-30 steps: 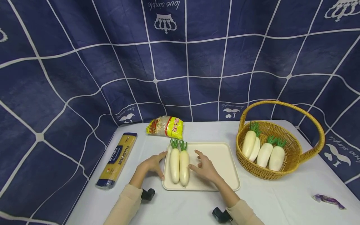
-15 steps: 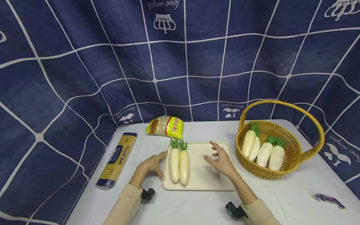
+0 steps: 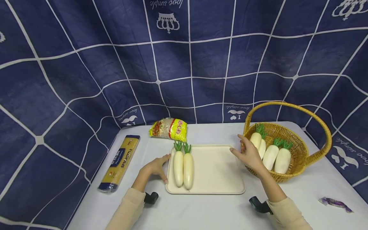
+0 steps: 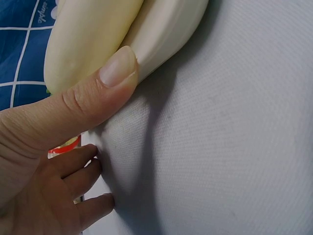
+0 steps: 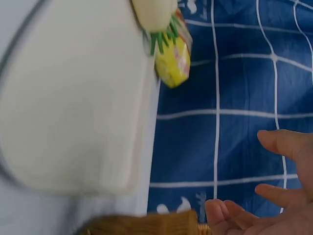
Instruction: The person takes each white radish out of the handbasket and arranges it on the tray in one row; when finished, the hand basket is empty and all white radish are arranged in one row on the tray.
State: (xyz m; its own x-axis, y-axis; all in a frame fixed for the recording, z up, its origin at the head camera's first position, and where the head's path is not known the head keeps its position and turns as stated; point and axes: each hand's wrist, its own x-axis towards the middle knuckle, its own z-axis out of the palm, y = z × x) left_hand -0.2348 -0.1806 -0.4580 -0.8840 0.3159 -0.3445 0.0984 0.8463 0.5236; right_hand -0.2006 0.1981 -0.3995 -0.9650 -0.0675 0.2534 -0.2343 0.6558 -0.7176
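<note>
Two white radishes with green tops lie side by side on the left part of a cream tray. At the tray's left edge is my left hand, fingers spread and holding nothing; in the left wrist view its thumb lies at the tray rim, though contact is hard to judge. My right hand is over the gap between the tray and the wicker basket, fingers loosely spread and nothing in them. It partly hides the basket's left wall. Several white radishes lie inside the basket.
A spaghetti pack lies on the left of the white table. Behind the tray is a yellow food bag. A purple wrapped thing lies at the right. The basket's tall handle arches up. A blue checked curtain hangs behind.
My right hand has moved right, from beside the two radishes on the tray, across it to the basket's left side. My left hand has stayed put.
</note>
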